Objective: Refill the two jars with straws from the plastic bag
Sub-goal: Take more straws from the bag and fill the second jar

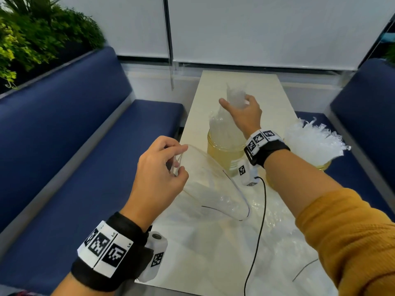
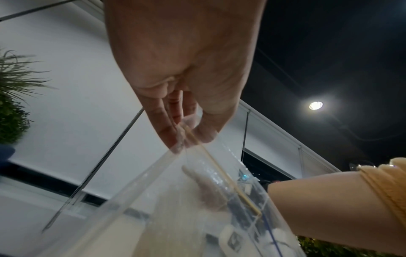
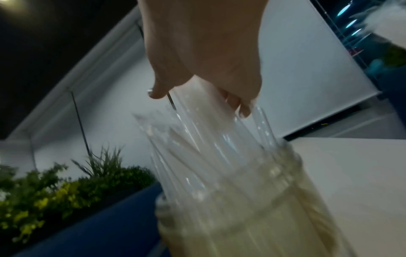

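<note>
A clear plastic bag [image 1: 215,189] lies on the pale table [image 1: 241,84], its mouth lifted. My left hand [image 1: 171,161] pinches the bag's rim [image 2: 189,137] between thumb and fingers. A yellowish jar [image 1: 224,152] stands mid-table with wrapped straws [image 1: 222,124] sticking up from it. My right hand [image 1: 237,103] grips a bunch of straws [image 3: 211,111] whose lower ends sit inside that jar [image 3: 252,217]. A second jar [image 1: 322,165] at the right, mostly hidden by my forearm, is packed with straws [image 1: 312,139].
Blue bench seats [image 1: 74,167] flank the table on both sides. A planter with green foliage [image 1: 32,39] tops the left bench back. A black cable [image 1: 259,221] runs across the bag. White blinds [image 1: 256,28] close the far end.
</note>
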Tool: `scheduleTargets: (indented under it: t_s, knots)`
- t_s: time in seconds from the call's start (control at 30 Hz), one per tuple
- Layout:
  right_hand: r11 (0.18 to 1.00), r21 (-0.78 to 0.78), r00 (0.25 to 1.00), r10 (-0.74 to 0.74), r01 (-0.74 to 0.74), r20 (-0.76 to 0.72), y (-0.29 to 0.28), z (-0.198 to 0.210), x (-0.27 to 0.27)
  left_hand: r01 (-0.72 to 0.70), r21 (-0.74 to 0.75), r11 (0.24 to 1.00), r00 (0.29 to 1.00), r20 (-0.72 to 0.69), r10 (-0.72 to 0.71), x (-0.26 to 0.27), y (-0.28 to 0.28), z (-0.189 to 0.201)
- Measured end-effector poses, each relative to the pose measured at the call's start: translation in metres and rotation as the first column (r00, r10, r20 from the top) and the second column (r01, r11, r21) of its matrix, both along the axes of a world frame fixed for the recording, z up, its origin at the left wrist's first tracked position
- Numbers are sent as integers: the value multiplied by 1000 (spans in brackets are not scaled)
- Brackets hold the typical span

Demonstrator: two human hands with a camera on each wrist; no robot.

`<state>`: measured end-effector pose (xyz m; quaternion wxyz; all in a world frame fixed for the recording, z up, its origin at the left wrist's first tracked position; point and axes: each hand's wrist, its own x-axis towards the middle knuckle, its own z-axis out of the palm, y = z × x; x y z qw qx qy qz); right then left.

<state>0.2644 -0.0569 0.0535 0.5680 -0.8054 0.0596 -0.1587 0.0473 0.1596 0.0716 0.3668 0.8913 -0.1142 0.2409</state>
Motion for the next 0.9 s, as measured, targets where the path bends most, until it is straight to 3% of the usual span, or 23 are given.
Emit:
scheduleTargets:
  t_s: [0.1, 0.2, 0.23, 0.3, 0.33, 0.4, 0.47, 0.57, 0.6, 0.63, 0.67, 0.73, 0.77, 0.8, 0.83, 0.9]
  knots:
    - [998, -66, 989, 16, -6, 150, -2, 18, 0, -6, -5, 1000, 1000, 18, 6, 2, -1, 2]
    - [924, -381, 901, 202, -45, 385, -4, 22, 9, 1, -18, 1000, 1000, 28, -1, 3, -2, 4]
    - [842, -532, 884, 312, -87, 348, -4, 19, 13, -1, -16, 1000, 1000, 28, 1, 3, -3, 4]
    - [597, -777, 903, 421, -201, 90, -5, 7, 15, -3, -9, 1000, 1000, 22, 3, 4, -4, 3]
    - [489, -830, 912, 407, -267, -53, -5, 1, 13, -4, -8, 1000, 1000, 18, 4, 4, -4, 3]
    - [384, -867, 921, 345, -317, -183, -6, -8, 4, -4, -12, 1000, 1000, 11, 4, 5, -4, 4]
    - [449, -850, 945, 288, -275, -154, -6, -3, -7, 1, -10, 1000, 1000, 2, -1, 7, -5, 6]
    - [731, -675, 956, 257, -99, 139, 3, 31, -35, -3, 27, 1000, 999, -54, 4, 15, -6, 10]
    - [823, -541, 939, 303, -174, 160, 6, 47, -49, -16, 54, 998, 996, -86, 20, 19, -7, 11]
    - [858, -406, 918, 384, -314, 101, 8, 63, -64, -30, 86, 996, 992, -117, 40, 23, -8, 11]
    - [824, -326, 876, 481, -463, -29, 11, 77, -80, -39, 115, 993, 989, -141, 55, 27, -10, 12]
    - [655, -227, 681, 608, -721, -408, 18, 90, -108, -28, 152, 988, 985, -163, 53, 31, -14, 12]
    - [568, -189, 562, 604, -801, -566, 22, 86, -119, -14, 166, 986, 984, -170, 43, 32, -16, 11]
    - [485, -216, 491, 561, -847, -667, 26, 77, -128, 0, 179, 984, 983, -178, 32, 31, -19, 10]
    - [393, -303, 478, 498, -868, -724, 31, 64, -134, 16, 187, 982, 983, -184, 20, 30, -21, 8]
    - [228, -540, 586, 344, -810, -734, 41, 32, -144, 49, 186, 981, 983, -181, -15, 27, -25, 2]
